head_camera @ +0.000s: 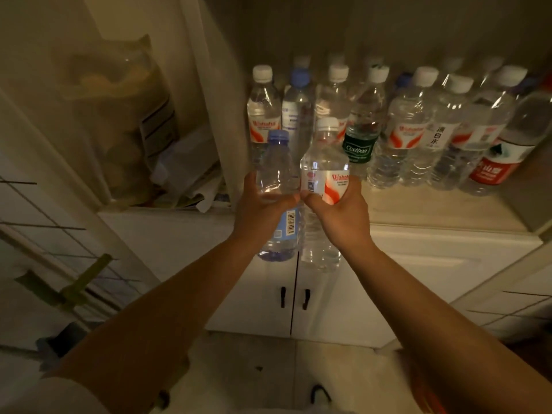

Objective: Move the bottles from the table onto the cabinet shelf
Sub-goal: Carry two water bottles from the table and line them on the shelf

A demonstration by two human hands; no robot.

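My left hand (263, 204) grips a clear bottle with a blue cap and blue label (277, 174). In my right hand (337, 210) is a white-capped bottle with a red and white label (324, 162). Both bottles are upright, side by side, held in the air just in front of the cabinet shelf (433, 207). Several water bottles (412, 130) stand in rows at the back of that shelf, most with white caps, one with a dark green label (358, 147), one with a red label (493, 171) at the right.
A white divider panel (221, 100) bounds the shelf on the left. Beyond it sits a large clear jar (119, 115) with papers beside it. Below the shelf are two white cabinet doors with black handles (294, 298). The shelf's front strip on the right is bare.
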